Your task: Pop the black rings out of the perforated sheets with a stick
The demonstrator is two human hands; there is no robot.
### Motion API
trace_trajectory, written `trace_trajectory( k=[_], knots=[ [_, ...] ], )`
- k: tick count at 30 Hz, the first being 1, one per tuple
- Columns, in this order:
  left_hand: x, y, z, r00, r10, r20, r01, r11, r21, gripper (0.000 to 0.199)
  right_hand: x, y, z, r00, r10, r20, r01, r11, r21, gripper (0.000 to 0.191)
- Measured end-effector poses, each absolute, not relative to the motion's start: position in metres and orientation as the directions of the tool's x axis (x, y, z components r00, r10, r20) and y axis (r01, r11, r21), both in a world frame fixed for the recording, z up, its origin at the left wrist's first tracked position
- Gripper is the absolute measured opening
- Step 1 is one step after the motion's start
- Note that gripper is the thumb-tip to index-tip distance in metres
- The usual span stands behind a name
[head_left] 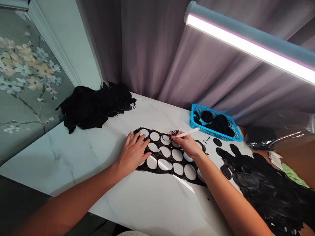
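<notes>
The bench [73, 164] is white with thin gray lines, like marble. A soft black heap of cloth [95, 106] lies at the upper left of the frame. In the middle lies a long black sheet [169, 171] full of round holes, and the white bench shows through them. A blue basket [214, 134] with black round pieces in it sits toward the back right. Near it lie a loose black circle [217, 142] and a big pile of black round pieces [261, 186] that reaches the lower right of the frame.
</notes>
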State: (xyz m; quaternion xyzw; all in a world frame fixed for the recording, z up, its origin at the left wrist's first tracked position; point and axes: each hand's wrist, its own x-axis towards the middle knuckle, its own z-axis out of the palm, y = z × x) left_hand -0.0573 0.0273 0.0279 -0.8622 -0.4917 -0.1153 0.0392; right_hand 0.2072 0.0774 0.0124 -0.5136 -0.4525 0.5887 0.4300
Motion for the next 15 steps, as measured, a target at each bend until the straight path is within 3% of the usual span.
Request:
trace_trajectory(
  k=[3,7,11,15],
  knots=[
    [-0.057,0.028,0.027,0.508,0.828,0.239,0.842,-0.536,0.066,0.036,0.209,0.076,0.014,-0.166,0.978,-0.122,0.341,-0.059,-0.938,0.018],
    [-0.057,0.029,0.025,0.523,0.808,0.271,0.825,-0.56,0.079,0.033,0.204,0.078,0.026,-0.294,0.951,-0.095,0.73,0.159,-0.664,0.01],
    [-0.058,0.03,0.02,0.529,0.802,0.278,0.813,-0.573,0.103,0.031,0.19,0.083,0.046,-0.403,0.903,-0.148,0.862,0.32,-0.394,0.018],
    [-0.06,0.031,0.019,0.526,0.799,0.291,0.8,-0.581,0.151,0.03,0.179,0.094,0.067,-0.429,0.875,-0.226,0.859,0.318,-0.402,0.021]
  ],
)
